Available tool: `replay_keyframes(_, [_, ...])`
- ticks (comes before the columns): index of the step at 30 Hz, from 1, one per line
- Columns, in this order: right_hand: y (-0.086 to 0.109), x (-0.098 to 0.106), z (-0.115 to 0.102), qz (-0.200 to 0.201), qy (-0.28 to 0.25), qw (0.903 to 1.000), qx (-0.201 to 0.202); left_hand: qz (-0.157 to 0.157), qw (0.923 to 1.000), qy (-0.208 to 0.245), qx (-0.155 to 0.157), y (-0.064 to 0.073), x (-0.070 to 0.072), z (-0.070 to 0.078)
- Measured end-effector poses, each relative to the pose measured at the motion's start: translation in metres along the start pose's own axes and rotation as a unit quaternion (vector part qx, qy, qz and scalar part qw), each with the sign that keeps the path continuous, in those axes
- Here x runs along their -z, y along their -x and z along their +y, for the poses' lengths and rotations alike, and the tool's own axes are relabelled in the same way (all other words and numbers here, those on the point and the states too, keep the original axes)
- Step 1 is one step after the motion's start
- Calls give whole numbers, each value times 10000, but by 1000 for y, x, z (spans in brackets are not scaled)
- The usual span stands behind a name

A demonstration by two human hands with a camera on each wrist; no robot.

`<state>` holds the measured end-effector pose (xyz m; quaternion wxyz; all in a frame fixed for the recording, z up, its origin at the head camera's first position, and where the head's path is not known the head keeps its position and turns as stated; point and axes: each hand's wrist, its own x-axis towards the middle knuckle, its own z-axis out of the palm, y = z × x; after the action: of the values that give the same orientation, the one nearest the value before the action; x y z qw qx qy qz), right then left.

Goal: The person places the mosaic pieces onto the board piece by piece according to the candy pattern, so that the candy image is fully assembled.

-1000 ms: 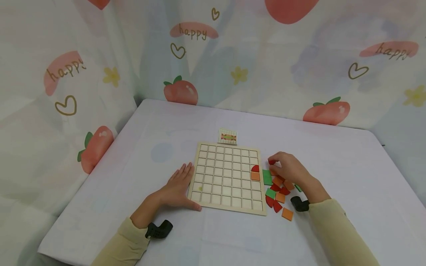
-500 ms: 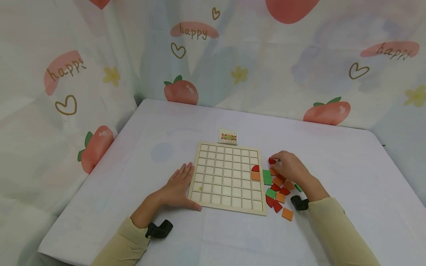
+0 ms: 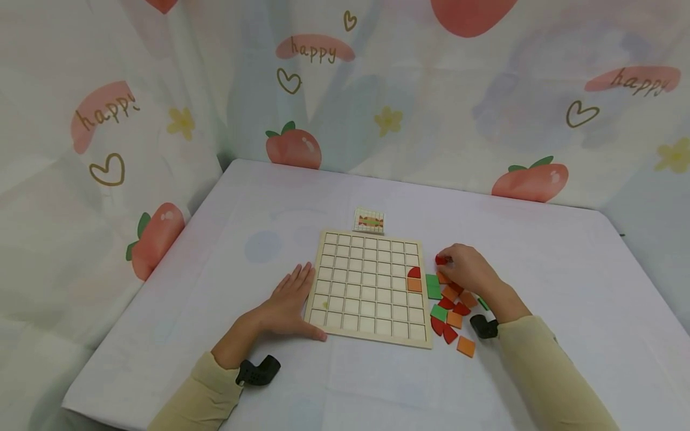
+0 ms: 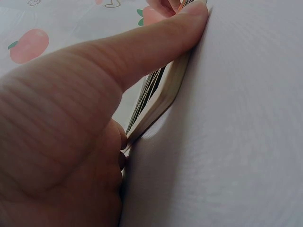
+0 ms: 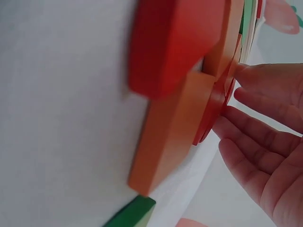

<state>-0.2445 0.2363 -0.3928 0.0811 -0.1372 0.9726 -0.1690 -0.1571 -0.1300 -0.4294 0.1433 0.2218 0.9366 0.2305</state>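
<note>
Grid board (image 3: 368, 280) | left fingers (image 3: 303, 279) apart alongside | right fingers (image 5: 246, 144) at red piece (image 3: 440, 260), grip unclear | "happy" lettering (image 3: 314, 51) on backdrop (image 3: 426, 78)

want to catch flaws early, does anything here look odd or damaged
Yes, one small thing: the board has a yellowish-green mark in its leftmost column, second row from the near edge. It looks odd against the plain cream around it; whether stain or print, I cannot tell.

I could read "happy" on three pink smears (image 3: 315, 49): two across the back cloth (image 3: 431, 78), one on the left cloth (image 3: 43, 197), its last letter clipped.
</note>
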Motion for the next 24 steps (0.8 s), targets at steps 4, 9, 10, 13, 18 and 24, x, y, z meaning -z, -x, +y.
replay_keyframes(4, [-2, -1, 0, -8, 25, 10000, 5, 2, 10000, -5, -8, 0, 0, 0])
replay_keyframes(9, [-3, -2, 0, 11, 54, 10000, 41, 24, 10000, 15, -23, 0, 0, 0])
replay_keyframes(10, [-3, -2, 0, 9, 52, 10000, 46, 25, 10000, 18, -21, 0, 0, 0])
replay_keyframes(13, [-3, -1, 1, 3, 45, 10000, 52, 13, 10000, 29, -11, 0, 1, 1])
replay_keyframes(18, [-2, -1, 1, -1, 31, 10000, 73, -6, 10000, 20, -5, 1, 1, 1])
replay_keyframes(24, [-2, 1, -1, -27, 41, 9999, 145, -6, 10000, 41, -12, 1, 2, 1])
